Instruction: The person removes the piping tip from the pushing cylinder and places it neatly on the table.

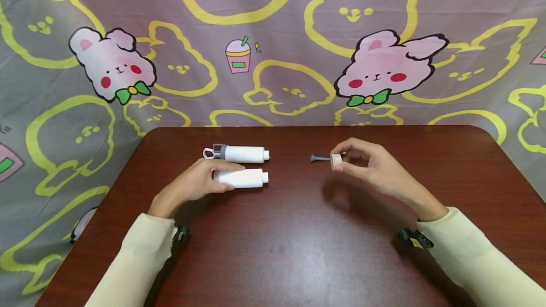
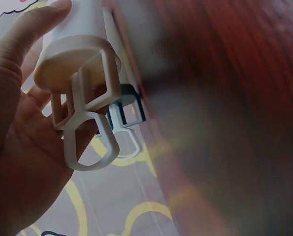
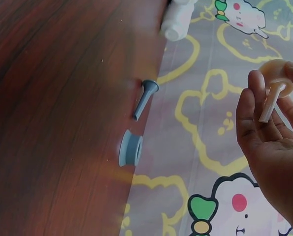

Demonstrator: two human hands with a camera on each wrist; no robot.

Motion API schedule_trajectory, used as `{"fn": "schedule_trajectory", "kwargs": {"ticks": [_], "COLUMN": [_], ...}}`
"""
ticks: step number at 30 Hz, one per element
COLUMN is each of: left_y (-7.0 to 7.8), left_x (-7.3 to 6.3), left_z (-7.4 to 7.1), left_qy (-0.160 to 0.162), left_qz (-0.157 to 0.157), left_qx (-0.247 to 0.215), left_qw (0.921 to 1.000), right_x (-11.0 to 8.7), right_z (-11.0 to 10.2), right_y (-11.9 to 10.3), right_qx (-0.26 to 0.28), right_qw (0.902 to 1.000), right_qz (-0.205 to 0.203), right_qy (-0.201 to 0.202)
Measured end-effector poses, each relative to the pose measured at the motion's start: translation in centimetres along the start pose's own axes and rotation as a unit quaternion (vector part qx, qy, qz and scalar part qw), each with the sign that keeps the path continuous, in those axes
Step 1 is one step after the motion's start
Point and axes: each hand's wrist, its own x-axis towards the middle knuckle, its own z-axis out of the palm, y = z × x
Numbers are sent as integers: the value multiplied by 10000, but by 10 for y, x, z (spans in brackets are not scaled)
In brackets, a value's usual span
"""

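My left hand (image 1: 194,179) holds a white pump-like cylinder (image 1: 247,178) low over the table, with thumb and fingers on either side. In the left wrist view this cylinder has a beige end frame and a ring handle (image 2: 92,142). A second white cylinder (image 1: 244,154), with a grey end frame, lies just behind it. Over the table's right half, my right hand (image 1: 371,165) pinches a beige round piece (image 1: 336,161). The right wrist view shows a thin beige tube (image 3: 270,105) at that piece, partly before the fingers; whether they are joined I cannot tell.
Behind the right hand lie a grey flared nozzle (image 3: 145,101) and a blue-grey spool-shaped ring (image 3: 130,148), near the table's far edge. The dark wooden table (image 1: 281,250) ends at a patterned curtain (image 1: 290,41).
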Motion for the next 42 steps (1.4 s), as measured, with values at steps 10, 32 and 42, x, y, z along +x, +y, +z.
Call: {"fn": "schedule_trajectory", "kwargs": {"ticks": [10,32,42], "left_y": [-8,-11,-11], "left_x": [5,7,5], "left_z": [2,3,4], "left_qy": [-131,-95,-45], "left_qz": [-133,33,89], "left_qx": [-79,-33,-15], "left_qw": [9998,9999,9999], "right_x": [-1,-1,0], "right_z": [-1,-1,0], "right_y": [2,3,3], "right_qx": [0,-16,-13], "right_qw": [10000,9999,9998], "right_qz": [67,166,219], "right_qy": [14,-39,-34]}}
